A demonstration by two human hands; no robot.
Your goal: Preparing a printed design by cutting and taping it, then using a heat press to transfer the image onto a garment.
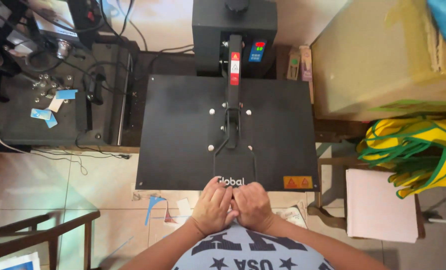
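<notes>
A black heat press (183,135) with a flat square top plate lies closed in front of me. Its black lever arm (231,107) runs down the middle to a handle at the front edge. My left hand (213,206) and my right hand (253,205) sit side by side, fingers curled over that front handle, which they hide. At the back, the control box (257,51) shows a small lit display. A yellow warning sticker (297,182) marks the plate's front right corner.
A dark workbench (13,120) with cables, small metal parts and blue-white tags stands left. A cardboard box (378,65) is right, with yellow and green fabric (418,150) and a white paper stack (380,205) below it. A wooden chair frame (48,232) is lower left. Paper scraps lie on the tiled floor.
</notes>
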